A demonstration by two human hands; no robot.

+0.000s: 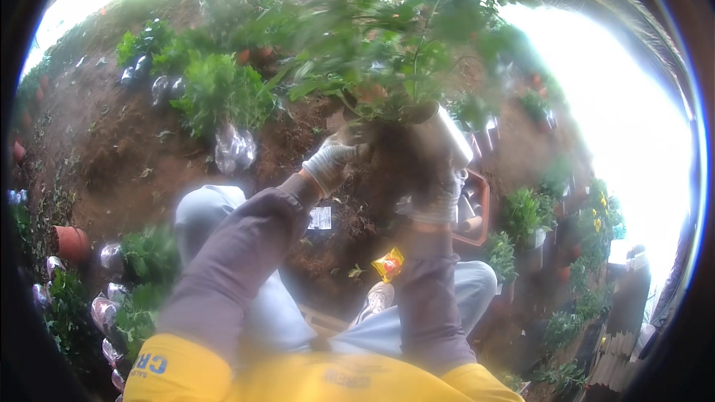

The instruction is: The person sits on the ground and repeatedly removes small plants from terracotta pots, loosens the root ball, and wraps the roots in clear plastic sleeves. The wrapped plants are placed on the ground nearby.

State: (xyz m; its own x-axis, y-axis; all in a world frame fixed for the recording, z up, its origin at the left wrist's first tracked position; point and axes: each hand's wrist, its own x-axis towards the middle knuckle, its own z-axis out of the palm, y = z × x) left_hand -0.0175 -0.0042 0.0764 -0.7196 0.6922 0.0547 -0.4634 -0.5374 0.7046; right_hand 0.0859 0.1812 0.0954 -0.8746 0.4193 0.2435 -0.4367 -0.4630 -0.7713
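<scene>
A leafy green plant (391,56), blurred, stands up between my gloved hands, with a dark root ball (399,151) of soil beneath it. My left hand (335,162), in a striped knit glove, is at the left of the root ball, its fingers pointing to the soil; whether they grip it is blurred. My right hand (441,195), gloved too, is at the right side, under and against a pale cylindrical sleeve or pot (449,134) tilted beside the root ball. Its fingers are largely hidden.
An orange-brown plastic tub (485,206) holding cylindrical pieces stands at the right. Foil-wrapped potted plants (234,148) stand on the soil at the left, near a terracotta-coloured pot (72,243). A yellow packet (388,264) lies near my shoe (377,301). More potted plants (525,209) line the right.
</scene>
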